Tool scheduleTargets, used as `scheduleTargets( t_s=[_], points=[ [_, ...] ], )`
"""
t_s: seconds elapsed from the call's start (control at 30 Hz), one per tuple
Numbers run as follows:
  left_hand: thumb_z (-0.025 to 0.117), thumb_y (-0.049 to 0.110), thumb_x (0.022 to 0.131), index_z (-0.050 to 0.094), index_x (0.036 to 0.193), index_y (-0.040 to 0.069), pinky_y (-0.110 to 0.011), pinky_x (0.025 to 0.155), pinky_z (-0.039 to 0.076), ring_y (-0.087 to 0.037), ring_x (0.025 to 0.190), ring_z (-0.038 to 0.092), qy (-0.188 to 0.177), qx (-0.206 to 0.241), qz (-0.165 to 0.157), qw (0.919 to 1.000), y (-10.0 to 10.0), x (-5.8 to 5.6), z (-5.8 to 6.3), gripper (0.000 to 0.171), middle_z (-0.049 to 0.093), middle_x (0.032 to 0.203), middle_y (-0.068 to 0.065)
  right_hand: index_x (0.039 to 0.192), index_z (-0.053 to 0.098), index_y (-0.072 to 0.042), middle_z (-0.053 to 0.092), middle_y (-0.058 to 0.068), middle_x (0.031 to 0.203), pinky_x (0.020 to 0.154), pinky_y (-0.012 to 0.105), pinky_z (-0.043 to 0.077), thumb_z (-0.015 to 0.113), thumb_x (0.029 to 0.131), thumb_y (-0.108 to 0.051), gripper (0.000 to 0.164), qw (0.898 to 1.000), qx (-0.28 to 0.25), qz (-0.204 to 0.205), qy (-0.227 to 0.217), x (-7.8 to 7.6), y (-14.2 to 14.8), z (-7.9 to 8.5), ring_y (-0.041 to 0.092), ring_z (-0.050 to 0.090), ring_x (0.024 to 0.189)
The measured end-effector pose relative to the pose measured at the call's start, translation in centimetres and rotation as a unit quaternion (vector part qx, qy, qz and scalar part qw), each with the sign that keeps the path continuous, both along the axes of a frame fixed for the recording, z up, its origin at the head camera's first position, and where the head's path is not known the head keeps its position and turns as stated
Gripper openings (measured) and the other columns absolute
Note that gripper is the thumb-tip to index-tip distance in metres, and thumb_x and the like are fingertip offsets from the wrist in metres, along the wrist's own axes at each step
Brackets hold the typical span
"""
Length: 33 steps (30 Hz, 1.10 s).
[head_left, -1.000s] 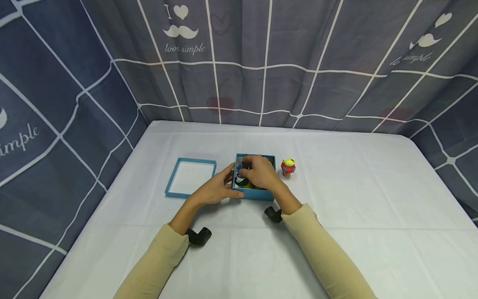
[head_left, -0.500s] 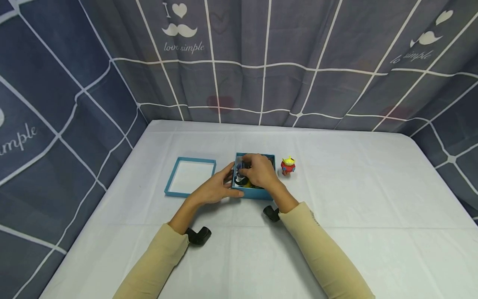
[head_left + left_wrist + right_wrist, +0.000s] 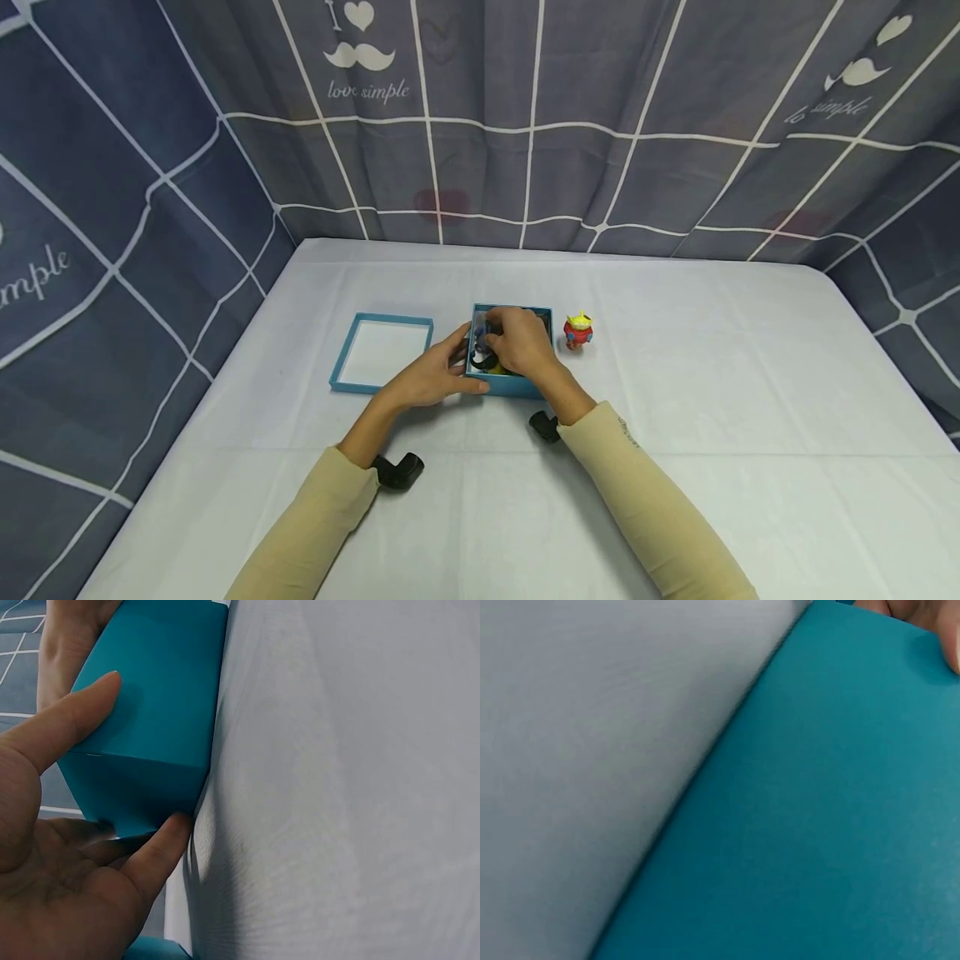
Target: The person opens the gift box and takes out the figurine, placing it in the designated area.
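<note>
Currently a red toy figure with a yellow top stands on the white cloth, just right of the blue box; a blue-rimmed lid lies to the box's left. The left hand grips the box's near left corner between thumb and fingers. Inside are dark pieces and something yellow, mostly hidden by the right hand, its bent fingers reaching in; whether they pinch anything, I cannot tell

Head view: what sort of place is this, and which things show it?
Probably a curtained-off tabletop workspace, though the wider room is out of view. Printed curtains enclose a white-covered table at the back and sides, with a blue box and a small toy on it.
</note>
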<state>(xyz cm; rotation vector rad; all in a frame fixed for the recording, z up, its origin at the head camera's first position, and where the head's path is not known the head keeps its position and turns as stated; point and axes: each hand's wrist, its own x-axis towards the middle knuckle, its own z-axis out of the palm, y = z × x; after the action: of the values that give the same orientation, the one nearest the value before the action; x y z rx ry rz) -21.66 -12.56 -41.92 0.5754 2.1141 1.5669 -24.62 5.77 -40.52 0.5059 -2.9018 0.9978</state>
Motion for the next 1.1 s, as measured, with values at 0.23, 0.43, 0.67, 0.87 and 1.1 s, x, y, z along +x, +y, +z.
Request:
scheduleTargets(
  t_s=[0.23, 0.43, 0.67, 0.87, 1.1],
  points=[
    [0.075, 0.012, 0.089, 0.001, 0.159, 0.011, -0.037, 0.109, 0.039, -0.026, 0.144, 0.029, 0.009, 0.006, -0.004, 0.9999, 0.0, -0.1, -0.1, 0.103, 0.022, 0.160, -0.015, 0.123, 0.067, 0.001, 0.070, 0.014, 0.114, 0.089, 0.042, 0.054, 0.070, 0.092, -0.008, 0.032, 1.000, -0.020, 0.005, 0.009, 0.0, 0.2, -0.1, 0.028, 0.066, 0.104],
    [0.076, 0.012, 0.089, 0.000, 0.159, 0.011, -0.036, 0.111, 0.037, -0.025, 0.144, 0.028, 0.007, 0.008, -0.006, 0.9999, 0.0, -0.2, -0.2, 0.103, 0.021, 0.160, -0.014, 0.122, 0.068, 0.000, 0.071, 0.014, 0.112, 0.086, 0.042, 0.055, 0.068, 0.091, -0.005, 0.032, 0.998, -0.062, 0.007, -0.001, -0.1, 0.5, 0.0, 0.027, 0.066, 0.102],
    [0.076, 0.013, 0.089, 0.000, 0.159, 0.011, -0.037, 0.112, 0.035, -0.025, 0.145, 0.027, 0.011, 0.010, -0.010, 0.9998, 0.0, -0.2, -0.1, 0.103, 0.020, 0.160, -0.014, 0.121, 0.069, 0.000, 0.071, 0.013, 0.110, 0.086, 0.041, 0.055, 0.065, 0.091, -0.002, 0.031, 0.994, -0.103, 0.024, 0.001, 0.0, 0.8, 0.0, 0.025, 0.066, 0.101],
    [0.075, 0.012, 0.089, 0.001, 0.159, 0.011, -0.037, 0.112, 0.036, -0.025, 0.144, 0.029, 0.014, 0.016, -0.017, 0.9996, 0.1, -0.2, -0.1, 0.102, 0.022, 0.160, -0.012, 0.124, 0.067, -0.001, 0.069, 0.013, 0.116, 0.093, 0.043, 0.052, 0.061, 0.094, -0.002, 0.030, 0.988, -0.149, 0.026, -0.005, 0.1, 0.9, 0.1, 0.026, 0.064, 0.108],
    [0.075, 0.010, 0.089, 0.003, 0.160, 0.013, -0.036, 0.109, 0.040, -0.024, 0.143, 0.032, 0.016, 0.015, -0.016, 0.9996, 0.1, -0.2, -0.1, 0.101, 0.025, 0.159, -0.012, 0.129, 0.064, -0.004, 0.067, 0.011, 0.121, 0.092, 0.043, 0.051, 0.060, 0.096, -0.004, 0.033, 0.986, -0.161, 0.035, -0.018, 0.1, 1.1, 0.2, 0.025, 0.064, 0.105]
  ],
)
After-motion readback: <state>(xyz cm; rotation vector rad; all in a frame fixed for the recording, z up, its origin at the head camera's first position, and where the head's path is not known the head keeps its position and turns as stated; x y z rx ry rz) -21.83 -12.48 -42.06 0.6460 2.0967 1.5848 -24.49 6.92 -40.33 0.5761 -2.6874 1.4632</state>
